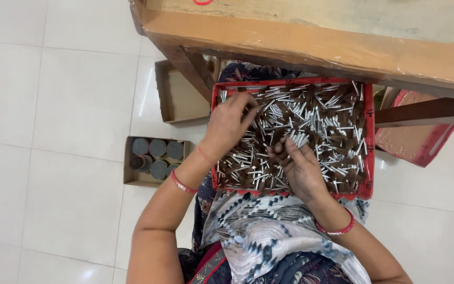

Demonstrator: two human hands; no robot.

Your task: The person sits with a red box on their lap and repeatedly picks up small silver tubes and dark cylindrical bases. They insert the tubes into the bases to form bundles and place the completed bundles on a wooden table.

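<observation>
Digging through the red tray on her lap, the left hand curls over the little silver pins, the right hand pinches brown bits, needing careful picking next.

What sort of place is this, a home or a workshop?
Probably a small workshop doing piecework by hand. A red tray on the lap is heaped with small metal-shafted pieces, a box of grey discs sits on the tiled floor, and a wooden workbench stands in front.
</observation>
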